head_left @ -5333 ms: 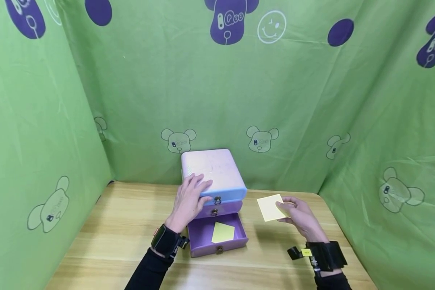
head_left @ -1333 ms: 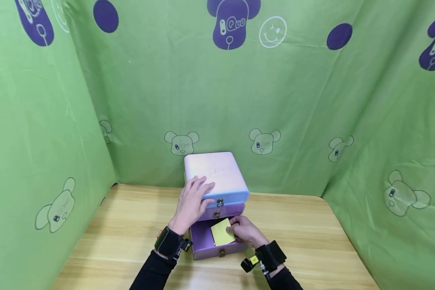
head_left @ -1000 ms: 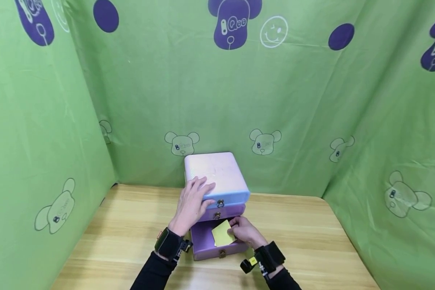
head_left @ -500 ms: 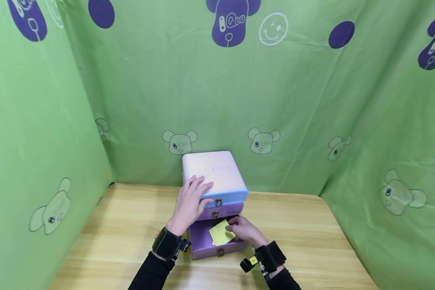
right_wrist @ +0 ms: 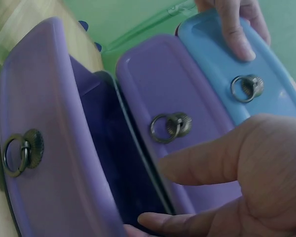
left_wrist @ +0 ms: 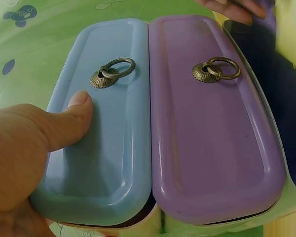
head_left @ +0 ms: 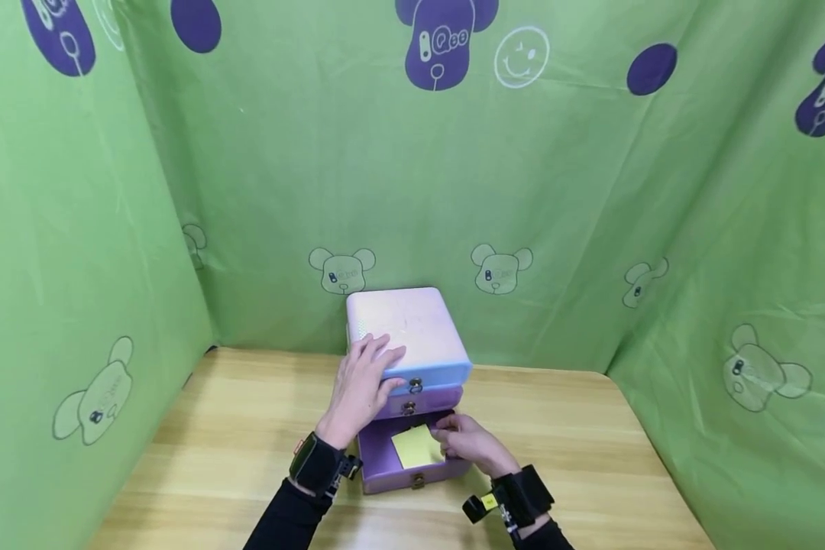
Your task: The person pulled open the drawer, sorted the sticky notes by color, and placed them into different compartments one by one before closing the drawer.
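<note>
A small drawer chest (head_left: pixel 412 325) with a pink top stands at the back of the wooden table (head_left: pixel 247 428). My left hand (head_left: pixel 371 370) lies flat on its top, thumb (left_wrist: pixel 64 123) pressed on the shut blue top drawer (left_wrist: pixel 113 148). The purple middle drawer (left_wrist: pixel 212 138) is shut. The purple bottom drawer (head_left: pixel 392 477) is pulled out, with a yellow sticky note (head_left: pixel 415 447) lying flat inside. My right hand (head_left: pixel 457 437) reaches into that drawer, fingertips at the note's right edge. In the right wrist view the thumb and a finger (right_wrist: pixel 202 168) are spread apart with nothing pinched.
Green printed cloth (head_left: pixel 591 229) walls the table in at the back and on both sides. Bare tabletop lies left and right of the chest. Each drawer front carries a brass ring pull (right_wrist: pixel 170 126). Black straps sit on both wrists.
The right hand brought a yellow note from the right side of the table into the open bottom drawer. The note was tilted a moment ago and now lies flat. The left hand has stayed put.
</note>
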The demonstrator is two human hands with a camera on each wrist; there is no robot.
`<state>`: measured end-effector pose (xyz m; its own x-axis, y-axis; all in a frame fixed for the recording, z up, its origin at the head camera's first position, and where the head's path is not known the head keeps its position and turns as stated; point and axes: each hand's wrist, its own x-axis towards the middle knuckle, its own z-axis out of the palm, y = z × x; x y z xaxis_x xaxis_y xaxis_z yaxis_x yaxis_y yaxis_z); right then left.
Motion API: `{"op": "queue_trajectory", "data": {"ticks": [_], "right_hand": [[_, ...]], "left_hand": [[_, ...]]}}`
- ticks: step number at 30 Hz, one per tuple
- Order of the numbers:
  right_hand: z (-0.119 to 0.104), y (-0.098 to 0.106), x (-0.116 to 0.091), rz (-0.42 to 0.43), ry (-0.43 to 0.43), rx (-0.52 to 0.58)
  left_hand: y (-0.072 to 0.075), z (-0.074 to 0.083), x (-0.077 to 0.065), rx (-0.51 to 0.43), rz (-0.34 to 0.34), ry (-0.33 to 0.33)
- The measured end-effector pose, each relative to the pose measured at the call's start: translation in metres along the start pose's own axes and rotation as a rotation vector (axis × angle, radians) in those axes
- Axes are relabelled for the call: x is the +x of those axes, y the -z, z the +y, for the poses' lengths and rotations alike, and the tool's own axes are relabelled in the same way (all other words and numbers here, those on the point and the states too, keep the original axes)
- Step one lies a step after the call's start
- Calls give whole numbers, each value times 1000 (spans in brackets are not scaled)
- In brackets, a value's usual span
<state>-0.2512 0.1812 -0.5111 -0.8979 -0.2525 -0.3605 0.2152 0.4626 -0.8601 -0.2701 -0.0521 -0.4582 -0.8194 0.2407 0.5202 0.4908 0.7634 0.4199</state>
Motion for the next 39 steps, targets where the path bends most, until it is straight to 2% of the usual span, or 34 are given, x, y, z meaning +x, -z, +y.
{"op": "queue_trajectory", "data": {"ticks": [3,6,11,17,20,24,30,35,39], "right_hand": [[-4,-1,-11,8,45,-51],[-12,-5,-24,52,115,-93],[-23,-17,-47,91,227,-137],[-9,-40,-62,31,375,-203],[0,-51,-64,55,439,-295],[7,-60,-68,76,446,-395],[12,-66,-71,67,387,-497],[13,-68,-74,22,346,-540],[11,-68,-71,21,352,-564]], "left_hand": [[-2,0,-2,9,8,-4],[-3,0,-2,7,19,-9],[-2,-1,0,12,27,-15],[-4,-2,-2,16,22,-12],[-3,-3,0,9,24,-10],[-1,-3,0,11,24,-18],[-1,-3,-1,11,17,-24],[-2,0,-2,18,-6,-25],[-1,1,0,40,17,-30]]}}
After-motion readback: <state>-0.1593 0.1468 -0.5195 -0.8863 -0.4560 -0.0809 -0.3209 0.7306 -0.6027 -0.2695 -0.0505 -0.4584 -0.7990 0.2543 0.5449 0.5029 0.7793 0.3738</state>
